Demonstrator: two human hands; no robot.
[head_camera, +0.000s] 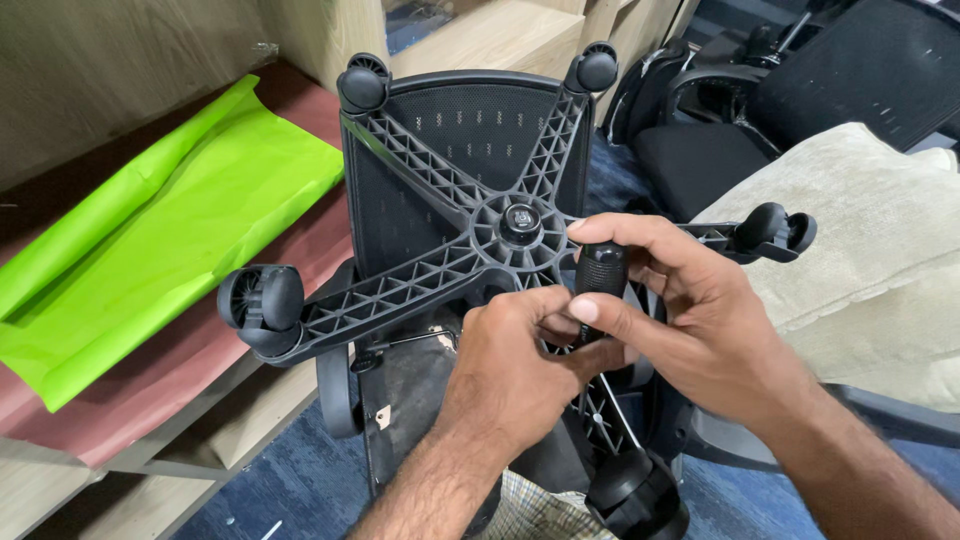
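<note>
I hold a black ribbed handle (601, 272) upright between the fingers of both my hands, just beside the hub of an upturned black five-arm chair base (440, 262) whose ribbed underside faces me, its castors at the arm tips.
</note>
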